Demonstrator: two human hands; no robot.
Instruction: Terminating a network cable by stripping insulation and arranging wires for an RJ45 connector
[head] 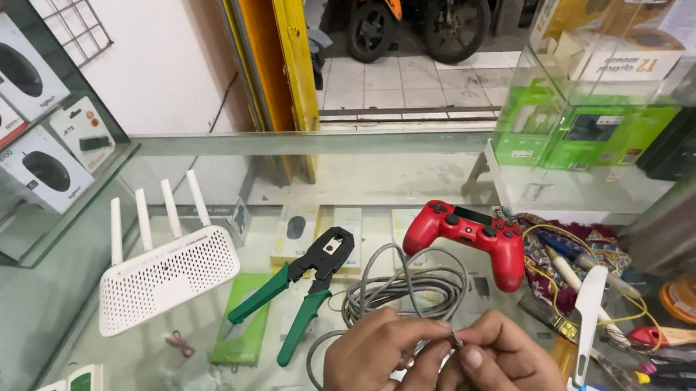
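Both hands meet at the near edge of the glass worktop, a little right of its middle. The left hand has thumb and forefinger pressed together on the end of a grey cable, and the right hand pinches the same end from the other side, its thumb tip touching the small metal-looking tip between them. What exactly that tip is cannot be told.

The rest of the cable lies coiled on the worktop just beyond the hands. Left of the coil, touching or nearly touching it, lies a crimping tool with green handles and a black head. Farther left, toward the left edge, sits a white router with 4 upright antennas. Beyond the coil, toward the far edge, rests a red game controller. At the right edge lies a clutter of tools, with a white-handled knife on top, near the right hand.
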